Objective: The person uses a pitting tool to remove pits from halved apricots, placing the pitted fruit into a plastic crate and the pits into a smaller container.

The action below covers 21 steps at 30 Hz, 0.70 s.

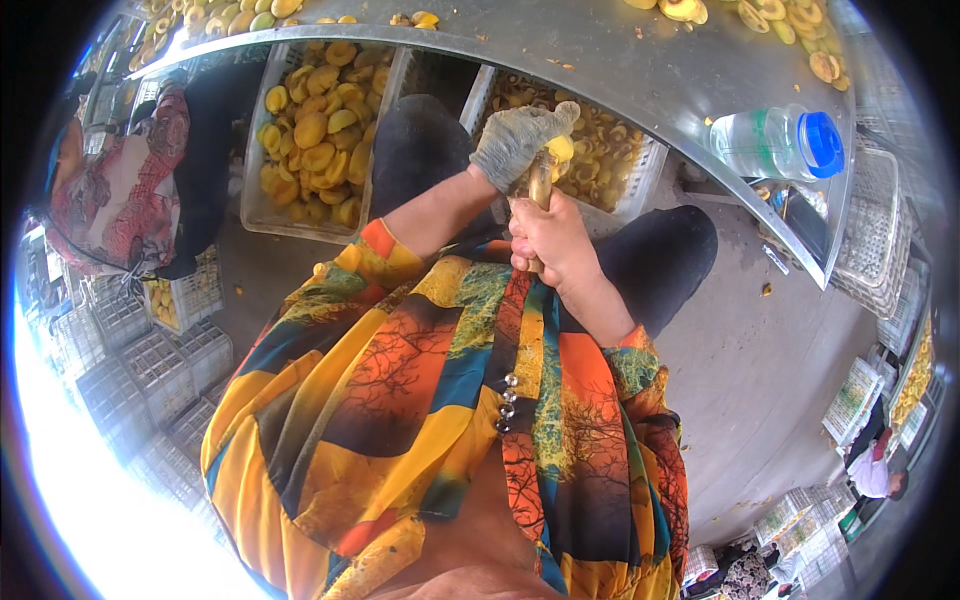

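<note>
My left hand (517, 146), in a grey work glove, grips a yellow fruit piece (560, 148), likely peach, between thumb and fingers. My bare right hand (551, 236) is closed around the wooden handle (539, 180) of a hand tool. The tool's upper end meets the fruit; its working tip is hidden. Below both hands, a white plastic crate (651, 180) holds brownish cut fruit pieces (600, 165). Left of my knee, another white crate (300, 226) is filled with yellow fruit halves (319, 150).
A metal table (525, 37) curves across the top, bearing piles of fruit halves (787, 22). A clear plastic bottle with a blue lid (821, 145) lies at its right end. Another person (120, 187) sits at left. Stacked crates (161, 367) stand behind them, others (870, 225) at right.
</note>
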### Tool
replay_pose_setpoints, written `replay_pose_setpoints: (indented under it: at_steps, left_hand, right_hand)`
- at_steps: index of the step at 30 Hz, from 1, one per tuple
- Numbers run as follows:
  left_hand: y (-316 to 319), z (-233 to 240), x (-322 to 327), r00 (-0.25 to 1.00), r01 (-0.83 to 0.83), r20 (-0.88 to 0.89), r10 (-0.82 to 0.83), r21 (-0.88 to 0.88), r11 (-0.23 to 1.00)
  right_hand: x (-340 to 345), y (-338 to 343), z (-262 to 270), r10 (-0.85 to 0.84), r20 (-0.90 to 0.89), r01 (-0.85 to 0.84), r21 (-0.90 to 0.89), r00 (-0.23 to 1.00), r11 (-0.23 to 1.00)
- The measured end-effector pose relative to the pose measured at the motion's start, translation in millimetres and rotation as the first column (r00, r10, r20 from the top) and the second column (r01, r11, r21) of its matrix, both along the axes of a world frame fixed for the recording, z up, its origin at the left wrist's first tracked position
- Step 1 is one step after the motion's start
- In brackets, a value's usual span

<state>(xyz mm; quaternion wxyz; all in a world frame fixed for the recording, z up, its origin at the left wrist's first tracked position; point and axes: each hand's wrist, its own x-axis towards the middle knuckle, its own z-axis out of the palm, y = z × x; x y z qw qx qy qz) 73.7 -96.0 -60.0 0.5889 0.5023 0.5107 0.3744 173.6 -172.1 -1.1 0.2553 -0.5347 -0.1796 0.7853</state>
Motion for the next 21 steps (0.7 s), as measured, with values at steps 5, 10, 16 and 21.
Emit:
replay_pose_setpoints:
  at_steps: [5, 10, 16, 21]
  left_hand:
    - [6.9, -3.1, 3.6, 0.864, 0.026, 0.472, 0.178, -0.394, 0.919]
    - [-1.4, -13.2, -2.9, 0.873, -0.033, 0.415, 0.258, -0.476, 0.879]
    - [3.7, -31.8, -7.1, 0.99, -0.049, 0.128, 0.066, -0.132, 0.99]
    - [5.8, -57.2, -11.9, 1.0, 0.004, -0.006, -0.004, 0.14, 0.99]
  right_hand:
    - [3.5, 4.9, -3.3, -0.095, -0.161, 0.074, -0.133, 0.982, 0.988]
    - [1.0, 0.2, -11.4, -0.04, -0.145, 0.021, -0.126, 0.989, 0.992]
    - [-12.4, -3.2, -34.2, 0.129, 0.333, -0.213, 0.231, 0.934, 0.949]
    - [-12.4, 0.1, -30.2, 0.163, 0.307, -0.229, 0.192, 0.938, 0.954]
